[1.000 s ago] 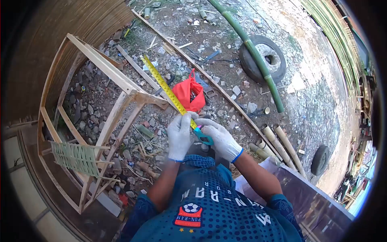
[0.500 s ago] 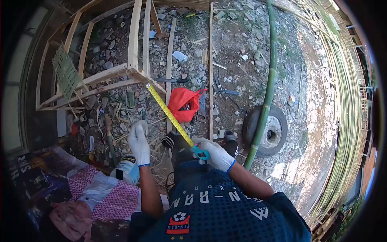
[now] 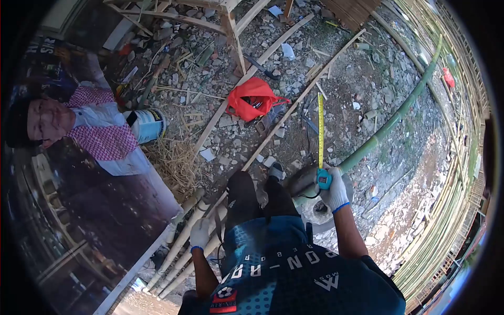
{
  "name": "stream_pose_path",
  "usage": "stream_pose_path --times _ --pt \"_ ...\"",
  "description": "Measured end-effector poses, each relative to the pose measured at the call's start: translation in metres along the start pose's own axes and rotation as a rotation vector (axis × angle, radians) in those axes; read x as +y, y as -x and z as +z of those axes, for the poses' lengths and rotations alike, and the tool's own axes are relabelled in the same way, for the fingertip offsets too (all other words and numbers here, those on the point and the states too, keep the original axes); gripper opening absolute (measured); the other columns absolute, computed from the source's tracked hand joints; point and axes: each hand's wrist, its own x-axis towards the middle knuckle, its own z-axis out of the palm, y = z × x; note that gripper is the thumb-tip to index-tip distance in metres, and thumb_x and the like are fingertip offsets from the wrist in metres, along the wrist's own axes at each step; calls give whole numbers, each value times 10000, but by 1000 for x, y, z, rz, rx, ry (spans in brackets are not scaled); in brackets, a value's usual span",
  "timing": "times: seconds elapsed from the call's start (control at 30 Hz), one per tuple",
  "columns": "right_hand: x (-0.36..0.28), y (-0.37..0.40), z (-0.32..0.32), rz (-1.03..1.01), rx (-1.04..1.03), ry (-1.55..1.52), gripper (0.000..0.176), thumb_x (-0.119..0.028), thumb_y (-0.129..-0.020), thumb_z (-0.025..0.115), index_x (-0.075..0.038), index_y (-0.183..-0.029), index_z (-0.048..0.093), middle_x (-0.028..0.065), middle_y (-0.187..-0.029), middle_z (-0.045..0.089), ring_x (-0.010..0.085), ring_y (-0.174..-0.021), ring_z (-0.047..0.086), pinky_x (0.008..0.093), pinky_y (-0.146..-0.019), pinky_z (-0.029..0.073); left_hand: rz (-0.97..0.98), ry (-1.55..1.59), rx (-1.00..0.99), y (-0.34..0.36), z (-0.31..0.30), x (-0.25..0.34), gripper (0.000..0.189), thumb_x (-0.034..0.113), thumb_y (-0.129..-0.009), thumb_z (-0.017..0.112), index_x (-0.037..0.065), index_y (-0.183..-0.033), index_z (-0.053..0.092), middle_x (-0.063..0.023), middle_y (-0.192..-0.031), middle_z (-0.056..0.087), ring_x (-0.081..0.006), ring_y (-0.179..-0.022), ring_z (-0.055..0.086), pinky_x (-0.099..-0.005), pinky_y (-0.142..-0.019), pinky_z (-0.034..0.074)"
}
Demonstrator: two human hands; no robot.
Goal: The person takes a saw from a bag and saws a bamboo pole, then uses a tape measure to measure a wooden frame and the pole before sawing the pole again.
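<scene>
My right hand (image 3: 337, 190), in a white glove, grips a teal tape measure (image 3: 324, 179) in front of my right knee. The yellow tape blade (image 3: 321, 123) sticks straight out from it, over the rubble and away from my body. My left hand (image 3: 200, 233), also gloved, is low beside my left leg, over the bamboo poles (image 3: 181, 251). Its fingers are too unclear to tell whether they hold anything. A red bag (image 3: 251, 100) with dark items inside lies beyond my feet, between two long wooden strips (image 3: 307, 89).
A wooden frame (image 3: 229, 23) stands at the top. A green bamboo pole (image 3: 391, 124) crosses the right side, above a tyre (image 3: 321, 227). At left are a printed banner (image 3: 105, 194) and a bucket (image 3: 149, 126). Stacked bamboo lines the far right.
The view has turned to the right. The tape measure has moved right with my right hand, and its blade has left the wooden frame. My left hand has dropped down to the bamboo poles.
</scene>
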Motion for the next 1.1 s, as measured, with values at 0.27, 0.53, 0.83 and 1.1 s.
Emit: stream_pose_path --times 0.27,0.53,0.83,1.1 --pt "28 -39 -20 1 -77 406 425 -245 -980 526 -26 -1341 573 76 -963 633 169 -739 621 316 -523 512 -170 335 8 50 104 -149 493 403 -1031 588 -35 -1244 667 -107 -1074 727 -187 -948 698 -339 -860 532" --pt "53 -33 -26 92 -123 529 403 -251 -987 567 -16 -1310 622 49 -914 639 141 -723 628 278 -515 500 -313 600 -9 90 112 -108 451 396 -1026 578 -6 -1188 704 -134 -1055 745 -190 -969 680 -361 -903 509" --pt "100 -1 -32 -39 -215 735 449 -263 -1013 539 6 -1371 553 69 -951 642 173 -741 647 303 -509 524 -141 437 149 130 118 -134 477 394 -1058 560 -22 -1253 685 -98 -1151 737 -178 -1096 671 -324 -998 490" --pt "186 76 -121 -195 -205 280 397 -331 -1034 564 -51 -1315 555 79 -968 640 189 -790 654 316 -528 532 12 642 283 225 168 -293 357 291 -1050 523 18 -1203 694 -152 -1087 733 -231 -940 672 -348 -889 508"
